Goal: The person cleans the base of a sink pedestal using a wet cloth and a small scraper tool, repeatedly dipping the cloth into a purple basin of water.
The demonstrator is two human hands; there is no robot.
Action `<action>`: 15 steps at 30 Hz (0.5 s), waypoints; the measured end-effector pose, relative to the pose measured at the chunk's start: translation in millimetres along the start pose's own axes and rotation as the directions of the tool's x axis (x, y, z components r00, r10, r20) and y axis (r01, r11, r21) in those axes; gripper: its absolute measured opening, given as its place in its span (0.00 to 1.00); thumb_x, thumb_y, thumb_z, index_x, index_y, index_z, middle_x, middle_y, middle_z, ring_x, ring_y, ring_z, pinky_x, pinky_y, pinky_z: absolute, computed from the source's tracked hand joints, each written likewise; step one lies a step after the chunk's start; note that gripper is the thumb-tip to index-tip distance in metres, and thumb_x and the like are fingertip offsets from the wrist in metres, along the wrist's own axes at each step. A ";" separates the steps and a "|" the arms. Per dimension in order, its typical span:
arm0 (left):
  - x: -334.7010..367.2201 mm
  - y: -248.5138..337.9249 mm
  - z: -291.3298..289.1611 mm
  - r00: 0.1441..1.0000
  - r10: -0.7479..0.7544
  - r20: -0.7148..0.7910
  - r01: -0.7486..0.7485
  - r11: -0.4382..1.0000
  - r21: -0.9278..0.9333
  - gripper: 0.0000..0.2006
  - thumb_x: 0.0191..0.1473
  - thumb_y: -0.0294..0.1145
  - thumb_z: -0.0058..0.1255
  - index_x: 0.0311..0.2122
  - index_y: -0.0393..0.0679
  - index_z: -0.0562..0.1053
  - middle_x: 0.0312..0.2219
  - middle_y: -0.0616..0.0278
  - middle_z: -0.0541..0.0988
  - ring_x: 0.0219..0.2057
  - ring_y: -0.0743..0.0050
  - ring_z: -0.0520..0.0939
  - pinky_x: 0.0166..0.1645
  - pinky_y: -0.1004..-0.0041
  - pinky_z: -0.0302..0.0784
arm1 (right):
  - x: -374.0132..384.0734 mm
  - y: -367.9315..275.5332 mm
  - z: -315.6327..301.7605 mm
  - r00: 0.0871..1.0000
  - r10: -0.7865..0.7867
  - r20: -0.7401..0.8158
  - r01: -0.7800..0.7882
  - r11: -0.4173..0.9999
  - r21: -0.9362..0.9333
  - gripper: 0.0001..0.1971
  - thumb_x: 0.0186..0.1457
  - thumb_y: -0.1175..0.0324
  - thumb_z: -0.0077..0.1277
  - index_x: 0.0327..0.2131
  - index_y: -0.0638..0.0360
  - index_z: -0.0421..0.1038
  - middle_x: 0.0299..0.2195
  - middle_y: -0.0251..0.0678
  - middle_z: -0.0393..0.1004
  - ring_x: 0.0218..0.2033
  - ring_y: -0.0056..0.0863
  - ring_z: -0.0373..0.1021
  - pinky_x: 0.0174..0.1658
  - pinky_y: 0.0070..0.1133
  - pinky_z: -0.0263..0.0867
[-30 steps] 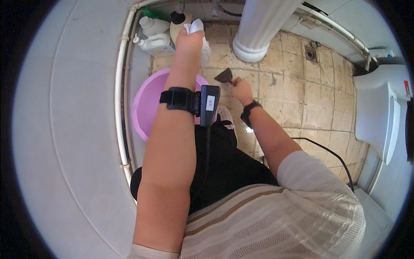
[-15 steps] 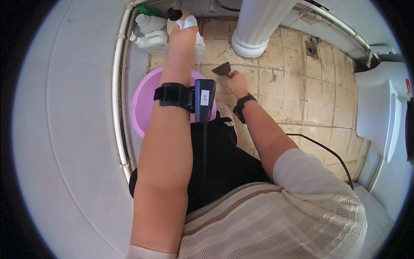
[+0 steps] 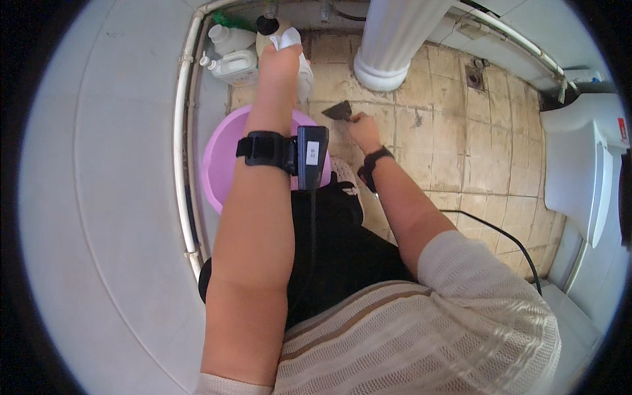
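At the upper left, my left hand (image 3: 280, 60) is closed on a white plastic bottle (image 3: 305, 79). White parts of its top show above my fingers, and my wrist hides much of its body. In my right hand (image 3: 364, 130) is a scraper (image 3: 338, 110) with a dark, flared blade, gripped near the blade end. The blade lies low over the tiled floor (image 3: 421, 151), pointing up and left; whether it touches the tiles I cannot tell. Below my left wrist, a pink basin (image 3: 220, 164) is partly hidden by my forearm.
White jugs (image 3: 232, 66) stand in the far left corner, beside a dark-capped bottle (image 3: 268, 25). A white fluted pedestal (image 3: 385, 59) rises at the back. To the right are a floor drain (image 3: 474, 77) and a white toilet (image 3: 579, 151). A black cable (image 3: 500, 227) crosses the floor.
My right hand has turned slightly, and the scraper blade has shifted a little downward with it. My left hand has stayed nearly in place on the bottle.
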State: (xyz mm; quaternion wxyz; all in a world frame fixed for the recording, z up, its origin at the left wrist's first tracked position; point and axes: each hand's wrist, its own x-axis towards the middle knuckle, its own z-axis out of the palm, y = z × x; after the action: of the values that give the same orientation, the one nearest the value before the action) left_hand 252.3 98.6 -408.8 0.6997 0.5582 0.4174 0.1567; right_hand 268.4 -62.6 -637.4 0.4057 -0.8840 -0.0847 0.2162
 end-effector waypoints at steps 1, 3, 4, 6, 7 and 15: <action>-2.2 -2.9 2.1 1.000 -0.009 0.002 0.009 1.000 0.001 0.17 0.48 0.26 0.45 0.44 0.37 0.59 0.30 0.56 0.69 0.23 0.70 0.74 0.22 0.73 0.70 | 6.6 -3.4 -1.5 0.998 0.055 0.010 -0.055 0.998 -0.018 0.12 0.40 0.67 0.48 0.30 0.63 0.71 0.26 0.50 0.72 0.32 0.43 0.70 0.35 0.28 0.64; -0.5 -0.4 -1.6 0.999 -0.006 -0.054 0.009 0.999 0.050 0.17 0.48 0.27 0.44 0.44 0.38 0.59 0.29 0.56 0.70 0.23 0.70 0.74 0.22 0.73 0.70 | -13.0 -9.5 -0.5 0.998 0.060 0.033 -0.058 0.997 -0.050 0.12 0.40 0.67 0.47 0.30 0.63 0.71 0.27 0.50 0.72 0.33 0.44 0.70 0.36 0.29 0.64; -0.2 2.7 -5.7 0.998 0.007 -0.058 -0.004 0.999 0.050 0.17 0.48 0.27 0.44 0.44 0.38 0.59 0.29 0.56 0.70 0.23 0.70 0.74 0.22 0.73 0.70 | -21.7 -14.8 -0.8 0.997 0.064 0.048 -0.060 0.995 -0.083 0.12 0.41 0.67 0.47 0.30 0.63 0.70 0.28 0.50 0.72 0.34 0.44 0.69 0.36 0.29 0.64; -4.8 0.2 -3.6 1.000 0.003 0.006 -0.004 0.999 0.051 0.17 0.48 0.27 0.44 0.44 0.37 0.59 0.30 0.56 0.70 0.24 0.70 0.74 0.23 0.73 0.69 | -23.9 -3.6 -5.5 0.988 0.097 0.119 -0.078 0.985 -0.155 0.17 0.42 0.63 0.49 0.36 0.63 0.67 0.33 0.50 0.71 0.38 0.44 0.67 0.40 0.31 0.62; -3.6 2.5 -2.4 1.000 0.006 0.010 -0.006 0.999 0.048 0.17 0.48 0.27 0.44 0.44 0.37 0.59 0.30 0.56 0.70 0.24 0.70 0.74 0.23 0.73 0.69 | -19.1 -1.5 -6.1 0.996 0.060 0.061 -0.053 0.991 -0.120 0.14 0.42 0.65 0.47 0.34 0.63 0.68 0.30 0.51 0.71 0.35 0.44 0.68 0.38 0.30 0.63; -10.7 5.8 3.5 0.999 -0.019 -0.026 0.017 0.998 -0.059 0.17 0.48 0.28 0.45 0.44 0.37 0.59 0.30 0.56 0.71 0.26 0.71 0.75 0.27 0.73 0.70 | -28.3 0.8 -16.1 0.996 0.062 0.069 -0.047 0.979 -0.197 0.12 0.43 0.69 0.44 0.33 0.61 0.69 0.29 0.50 0.72 0.33 0.44 0.69 0.38 0.31 0.64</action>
State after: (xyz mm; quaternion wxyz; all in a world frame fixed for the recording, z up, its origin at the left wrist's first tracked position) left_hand 249.9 90.9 -399.1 0.7116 0.5314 0.4270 0.1700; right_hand 250.4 -83.2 -619.8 0.3073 -0.9129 -0.0964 0.2508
